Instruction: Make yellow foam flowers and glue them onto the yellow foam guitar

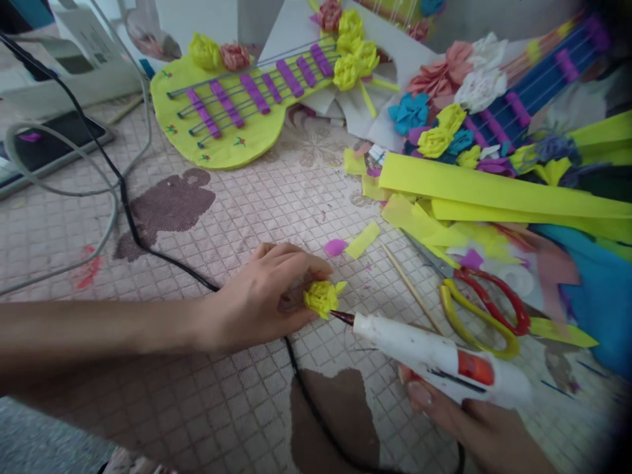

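Pinched between the thumb and fingers of my left hand [269, 289] is a small yellow paper flower [322, 297], held just above the quilted tablecloth. My right hand [459, 411] is wrapped round the handle of a white hot glue gun [424, 349]. Its dark nozzle points left and meets or nearly meets the flower's lower right edge; I cannot tell whether they touch. A black cord [316, 405] runs under my left wrist and down toward the gun. A purple paper petal [335, 247] and a yellow strip [363, 240] lie just beyond the flower.
Scissors [481, 316] with red and yellow handles lie right, beside a thin wooden stick [412, 286]. Yellow paper strips [474, 187] and blue paper [587, 283] pile up behind. A yellow guitar shape [222, 125] with purple bars stands at the back. A phone [54, 151] and cables lie left.
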A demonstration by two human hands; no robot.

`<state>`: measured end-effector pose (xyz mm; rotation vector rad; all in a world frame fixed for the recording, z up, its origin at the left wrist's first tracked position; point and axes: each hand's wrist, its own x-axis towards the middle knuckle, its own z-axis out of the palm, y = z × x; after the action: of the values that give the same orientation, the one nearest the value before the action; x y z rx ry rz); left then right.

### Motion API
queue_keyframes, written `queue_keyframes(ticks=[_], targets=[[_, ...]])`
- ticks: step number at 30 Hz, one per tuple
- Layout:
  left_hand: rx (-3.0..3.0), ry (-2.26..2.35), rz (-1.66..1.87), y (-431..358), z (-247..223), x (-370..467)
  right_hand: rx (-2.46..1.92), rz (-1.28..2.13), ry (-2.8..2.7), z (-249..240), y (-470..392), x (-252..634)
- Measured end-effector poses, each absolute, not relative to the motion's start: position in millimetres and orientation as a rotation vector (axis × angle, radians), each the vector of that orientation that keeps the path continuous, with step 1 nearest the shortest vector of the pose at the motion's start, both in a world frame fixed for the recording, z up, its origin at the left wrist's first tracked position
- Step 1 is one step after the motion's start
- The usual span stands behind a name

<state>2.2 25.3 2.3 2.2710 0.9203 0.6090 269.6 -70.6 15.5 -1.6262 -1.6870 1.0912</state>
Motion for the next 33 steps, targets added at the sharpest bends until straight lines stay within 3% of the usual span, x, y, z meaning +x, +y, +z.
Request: queue_keyframes(ticks=[9, 20, 33], targets=[[2.332, 0.909, 0.687, 24.6, 1.7, 1.6, -1.525, 1.527, -1.424, 1.0, -68.9, 277.6], [2.432, 0.893, 0.694, 22.7, -3.4, 8.0, -1.234, 1.467, -1.124, -2.3, -56.0, 261.0], [2.358, 0.914, 0.724, 16.7, -1.2, 14.6, -1.311, 1.37, -1.234, -2.7, -60.4, 260.2]])
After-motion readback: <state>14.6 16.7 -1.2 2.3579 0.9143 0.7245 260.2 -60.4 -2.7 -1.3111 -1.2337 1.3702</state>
